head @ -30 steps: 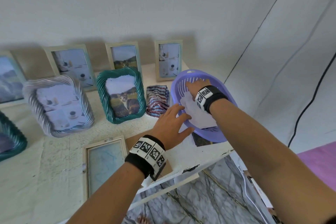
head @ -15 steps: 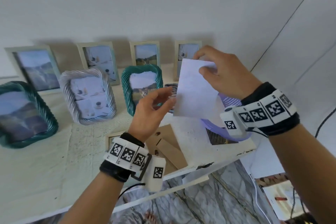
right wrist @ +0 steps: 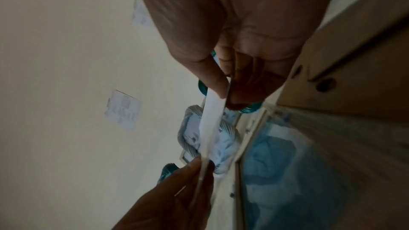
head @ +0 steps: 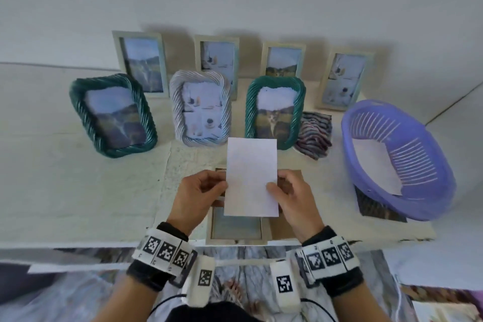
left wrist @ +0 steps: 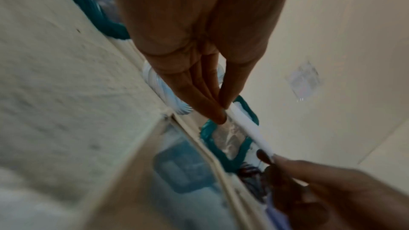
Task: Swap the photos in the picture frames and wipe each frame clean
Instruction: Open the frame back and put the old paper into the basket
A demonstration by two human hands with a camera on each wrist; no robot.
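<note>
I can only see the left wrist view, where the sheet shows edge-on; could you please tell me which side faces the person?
Observer: In the head view the photo shows its blank white side to the person; the left hand and right hand pinch its side edges.
Operator: Thanks. Is the flat frame's backing off?
Observer: Yes, a brown backing board lies on the table just right of the flat frame.
Operator: Is there anything in the basket?
Observer: One white sheet lies inside the purple basket.
</note>
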